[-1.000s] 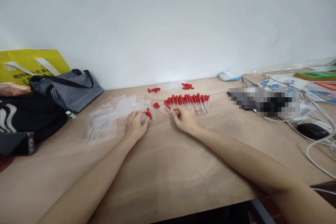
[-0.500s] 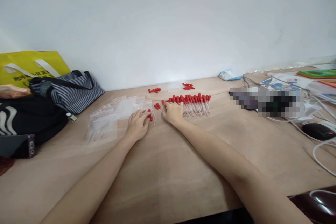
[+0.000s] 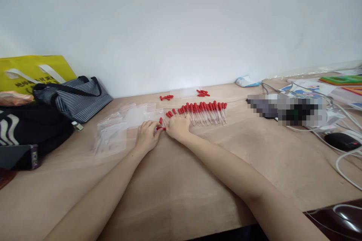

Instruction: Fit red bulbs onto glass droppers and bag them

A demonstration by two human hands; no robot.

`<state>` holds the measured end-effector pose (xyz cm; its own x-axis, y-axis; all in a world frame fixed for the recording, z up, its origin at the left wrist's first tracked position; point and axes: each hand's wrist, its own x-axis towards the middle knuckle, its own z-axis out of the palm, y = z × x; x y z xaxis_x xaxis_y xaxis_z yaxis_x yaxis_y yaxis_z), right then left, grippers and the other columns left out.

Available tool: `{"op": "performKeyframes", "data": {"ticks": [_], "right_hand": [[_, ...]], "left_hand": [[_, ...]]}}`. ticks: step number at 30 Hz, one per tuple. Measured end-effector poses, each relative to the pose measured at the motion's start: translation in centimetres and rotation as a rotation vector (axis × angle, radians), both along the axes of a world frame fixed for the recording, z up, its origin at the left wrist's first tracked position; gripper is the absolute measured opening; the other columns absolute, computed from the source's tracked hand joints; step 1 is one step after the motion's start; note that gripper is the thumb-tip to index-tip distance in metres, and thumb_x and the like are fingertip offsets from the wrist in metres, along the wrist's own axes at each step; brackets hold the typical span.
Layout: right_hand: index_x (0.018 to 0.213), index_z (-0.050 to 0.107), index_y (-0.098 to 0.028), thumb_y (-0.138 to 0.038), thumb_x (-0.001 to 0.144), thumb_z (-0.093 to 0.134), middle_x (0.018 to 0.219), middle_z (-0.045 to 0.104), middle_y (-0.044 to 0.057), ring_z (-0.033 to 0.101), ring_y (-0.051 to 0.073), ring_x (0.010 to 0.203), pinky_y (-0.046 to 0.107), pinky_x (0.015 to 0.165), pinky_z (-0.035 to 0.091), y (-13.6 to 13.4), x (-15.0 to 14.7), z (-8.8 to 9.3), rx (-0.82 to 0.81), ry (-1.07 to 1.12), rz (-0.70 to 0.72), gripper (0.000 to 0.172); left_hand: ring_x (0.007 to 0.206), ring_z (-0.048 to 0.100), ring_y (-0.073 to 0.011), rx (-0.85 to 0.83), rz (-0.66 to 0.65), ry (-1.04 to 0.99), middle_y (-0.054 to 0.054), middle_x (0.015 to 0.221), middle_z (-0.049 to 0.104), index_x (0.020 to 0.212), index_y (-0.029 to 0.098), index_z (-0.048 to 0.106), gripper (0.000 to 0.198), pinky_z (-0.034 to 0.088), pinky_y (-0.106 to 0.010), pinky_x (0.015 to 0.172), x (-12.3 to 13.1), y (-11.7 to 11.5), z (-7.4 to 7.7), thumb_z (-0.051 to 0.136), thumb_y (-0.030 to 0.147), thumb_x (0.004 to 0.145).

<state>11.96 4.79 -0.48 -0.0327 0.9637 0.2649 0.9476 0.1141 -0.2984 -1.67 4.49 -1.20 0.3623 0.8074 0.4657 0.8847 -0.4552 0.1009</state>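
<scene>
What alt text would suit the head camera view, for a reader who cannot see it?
A person's left hand and right hand meet at one red-bulbed dropper on a wooden table, beside clear zip bags. A row of droppers lies just behind the right hand; a striped bag sits far left, cables far right.

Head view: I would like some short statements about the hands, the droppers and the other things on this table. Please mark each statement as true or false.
1. The left hand and the right hand lie close together, with a red-bulbed dropper between them. True.
2. The row of droppers lies left of both hands. False: it lies to their right.
3. A striped bag stands at the left, by the wall. True.
4. The black mouse lies between the hands. False: it is far to the right on the table, among cables.
</scene>
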Motion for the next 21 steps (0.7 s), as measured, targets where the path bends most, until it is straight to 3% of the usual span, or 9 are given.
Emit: {"op": "performKeyframes", "data": {"ticks": [6, 10, 12, 17, 21], "right_hand": [[0.088, 0.061, -0.014, -0.019, 0.079, 0.040, 0.093, 0.063, 0.013, 0.053, 0.023, 0.090, 0.042, 0.084, 0.023, -0.9, 0.8, 1.1, -0.084, -0.143, 0.086, 0.023], [0.093, 0.059, -0.009, -0.010, 0.079, 0.037, 0.092, 0.062, 0.016, 0.052, 0.025, 0.090, 0.040, 0.080, 0.027, -2.7, 3.2, 1.0, -0.022, -0.237, 0.088, 0.026], [0.089, 0.058, -0.008, -0.015, 0.082, 0.037, 0.091, 0.062, 0.017, 0.052, 0.025, 0.086, 0.039, 0.075, 0.029, -3.8, 5.4, 0.5, 0.017, -0.255, 0.155, 0.024], [0.080, 0.057, -0.014, -0.030, 0.082, 0.047, 0.083, 0.060, 0.009, 0.048, 0.022, 0.084, 0.032, 0.072, 0.032, -5.8, 11.6, -0.7, 0.050, -0.170, 0.351, 0.019], [0.078, 0.055, -0.017, -0.035, 0.080, 0.050, 0.081, 0.057, 0.006, 0.047, 0.019, 0.081, 0.030, 0.071, 0.033, -6.1, 14.2, -1.0, 0.085, -0.049, 0.462, 0.018]], "left_hand": [[0.081, 0.054, -0.0223, 0.058, -0.038, -0.023, -0.005, 0.084, 0.063, 0.078, 0.018, 0.055, 0.007, 0.039, -0.033, 0.072, 0.0, -0.3, 0.1, 0.052, 0.024, 0.078], [0.078, 0.055, -0.0214, 0.121, -0.123, -0.084, -0.005, 0.080, 0.063, 0.079, 0.017, 0.055, 0.011, 0.039, -0.034, 0.073, 0.4, -1.2, 0.2, 0.048, 0.025, 0.081], [0.079, 0.055, -0.0208, 0.113, -0.191, -0.106, -0.005, 0.081, 0.063, 0.080, 0.017, 0.055, 0.012, 0.039, -0.034, 0.074, 0.9, -2.0, 0.2, 0.047, 0.026, 0.082], [0.079, 0.055, -0.0174, -0.031, -0.412, -0.112, -0.003, 0.082, 0.062, 0.086, 0.019, 0.057, 0.013, 0.040, -0.033, 0.076, 2.8, -4.1, 0.4, 0.047, 0.026, 0.083], [0.079, 0.055, -0.0170, -0.078, -0.479, -0.110, -0.004, 0.084, 0.063, 0.092, 0.019, 0.059, 0.016, 0.042, -0.034, 0.075, 3.8, -4.9, 0.3, 0.048, 0.024, 0.082]]}}
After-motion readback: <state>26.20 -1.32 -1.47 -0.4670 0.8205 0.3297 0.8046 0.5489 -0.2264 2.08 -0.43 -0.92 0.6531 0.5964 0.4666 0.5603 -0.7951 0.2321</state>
